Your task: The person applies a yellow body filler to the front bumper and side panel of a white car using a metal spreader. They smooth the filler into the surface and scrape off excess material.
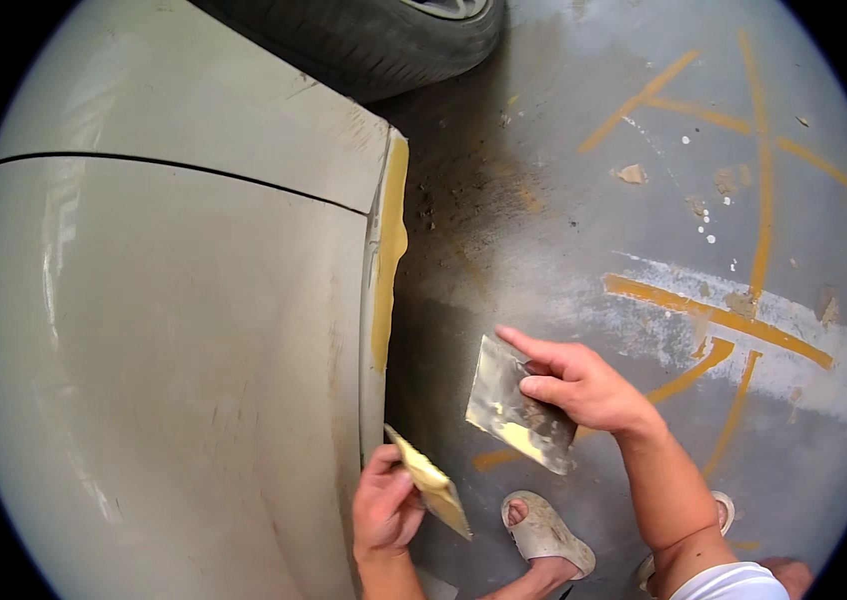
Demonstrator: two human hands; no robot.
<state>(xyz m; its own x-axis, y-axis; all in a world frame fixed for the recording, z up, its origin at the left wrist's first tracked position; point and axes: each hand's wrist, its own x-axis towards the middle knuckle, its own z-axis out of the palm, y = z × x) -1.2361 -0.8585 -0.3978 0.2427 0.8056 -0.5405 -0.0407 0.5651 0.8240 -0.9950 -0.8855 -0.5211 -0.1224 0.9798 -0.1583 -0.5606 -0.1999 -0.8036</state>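
Observation:
My left hand point(386, 505) is closed on the edge of a small flat spreader point(448, 505) that carries a ridge of yellow body filler point(421, 468). Higher and to the right, my right hand point(583, 385) grips a wider, smeared filler spreader point(518, 415) between thumb and fingers, its index finger stretched along the back. Pale yellow filler streaks its lower edge. Left of both hands stands a beige car body panel point(193, 320). Along its lower sill runs a strip of yellow filler point(390, 250), uneven at its outer edge. Neither spreader touches that strip.
A black tyre point(373, 45) stands at the top, beyond a dark panel seam. The grey floor point(563, 210) bears orange painted lines point(723, 320), white paint drops and loose flakes point(631, 174). My foot in a dirty light slipper point(548, 535) is below my right hand.

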